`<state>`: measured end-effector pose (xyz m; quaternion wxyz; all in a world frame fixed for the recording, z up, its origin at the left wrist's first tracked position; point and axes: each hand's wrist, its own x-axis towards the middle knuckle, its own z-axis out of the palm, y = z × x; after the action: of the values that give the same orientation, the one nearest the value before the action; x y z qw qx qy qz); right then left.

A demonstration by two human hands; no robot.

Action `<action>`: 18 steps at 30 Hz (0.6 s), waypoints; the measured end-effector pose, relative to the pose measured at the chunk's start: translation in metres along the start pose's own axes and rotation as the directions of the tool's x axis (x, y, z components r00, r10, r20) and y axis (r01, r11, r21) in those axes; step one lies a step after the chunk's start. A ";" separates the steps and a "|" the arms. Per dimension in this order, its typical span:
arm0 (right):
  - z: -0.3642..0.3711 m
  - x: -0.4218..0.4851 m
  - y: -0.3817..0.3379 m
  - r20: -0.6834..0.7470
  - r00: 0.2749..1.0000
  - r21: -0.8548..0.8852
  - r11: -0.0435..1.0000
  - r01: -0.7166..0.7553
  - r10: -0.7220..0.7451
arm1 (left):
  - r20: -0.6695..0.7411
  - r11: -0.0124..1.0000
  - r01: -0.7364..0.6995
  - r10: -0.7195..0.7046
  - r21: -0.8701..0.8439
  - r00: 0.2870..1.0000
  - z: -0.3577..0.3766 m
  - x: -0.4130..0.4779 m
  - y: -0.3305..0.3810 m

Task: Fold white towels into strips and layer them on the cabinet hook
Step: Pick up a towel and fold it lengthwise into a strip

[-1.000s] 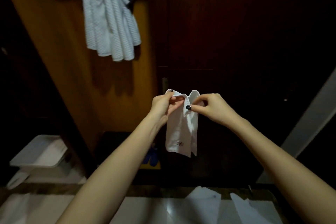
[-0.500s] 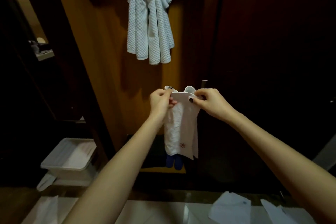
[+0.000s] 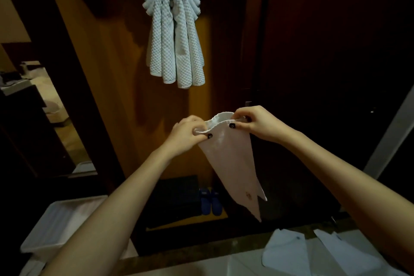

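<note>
Left hand: the left hand [image 3: 186, 133] pinches the left end of the small white towel's [image 3: 233, 163] top edge, its dark-nailed thumb on the near face and its fingers curled behind.
Right hand: the right hand [image 3: 257, 123] is clamped on the right end of the same edge, thumb in front and fingers bent over the hem.
Hands together: they sit near each other, the right a little higher. The stretch of hem between them bows open into a shallow loop.
Held towel: it hangs from both grips in front of the cabinet and slants down to the right as it narrows. A small stitched mark sits near its lower end, and its tip hangs free above the counter.
Hung towels: the hung towels [image 3: 172, 36], a bundle of waffle-weave white cloth, are above the hands and well apart from them. Layered folds fan out at the top and long strips droop below. The hook is hidden under them.
Cabinet panel: the cabinet panel [image 3: 100, 78] is orange-brown wood behind the bundle.
Dark door: the dark door [image 3: 336, 51] fills the right side.
Floor: blue slippers [image 3: 210, 201] stand just beside a dark mat [image 3: 177, 197].
Bin: a white bin [image 3: 58, 226] sits at lower left, partly behind the left forearm.
Counter: the counter edge [image 3: 201, 251] runs along the bottom. Folded cloths [image 3: 284, 253] lie on it at right, partly covered by the right forearm.
</note>
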<state>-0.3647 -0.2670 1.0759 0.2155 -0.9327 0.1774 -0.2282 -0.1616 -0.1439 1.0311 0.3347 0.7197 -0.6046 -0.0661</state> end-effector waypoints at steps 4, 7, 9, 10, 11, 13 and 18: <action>0.001 -0.005 -0.001 -0.093 0.991 0.013 0.996 -0.090 0.091 | -0.016 0.988 -0.002 -0.001 -0.153 1.000 -0.016 -0.010 -0.008; 0.000 -0.006 -0.002 -0.074 0.990 0.011 0.993 -0.119 0.120 | -0.068 0.977 -0.047 0.033 -0.207 0.997 -0.028 -0.016 -0.007; 0.000 -0.006 -0.005 -0.045 0.991 0.037 0.992 -0.123 0.125 | -0.091 0.953 -0.063 0.038 -0.296 0.995 -0.038 -0.019 -0.005; 0.000 -0.006 -0.007 -0.033 0.991 0.071 0.989 -0.127 0.130 | -0.094 0.934 -0.065 0.035 -0.351 0.995 -0.043 -0.021 -0.006; 0.001 -0.005 -0.009 -0.027 0.991 0.106 0.986 -0.130 0.134 | -0.099 0.919 -0.071 0.035 -0.388 0.994 -0.049 -0.023 -0.007; 0.004 -0.004 -0.014 -0.028 0.991 0.159 0.980 -0.122 0.128 | -0.127 0.902 -0.093 0.043 -0.422 0.991 -0.058 -0.027 -0.008; 0.011 0.004 -0.035 -0.051 0.998 0.218 0.976 -0.024 0.036 | -0.219 0.873 -0.089 -0.022 -0.480 0.975 -0.073 -0.037 -0.010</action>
<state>-0.3481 -0.2358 1.0851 0.3145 -0.8943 0.1714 -0.2681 -0.1266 -0.0804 1.0700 0.5703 0.6045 -0.5405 -0.1310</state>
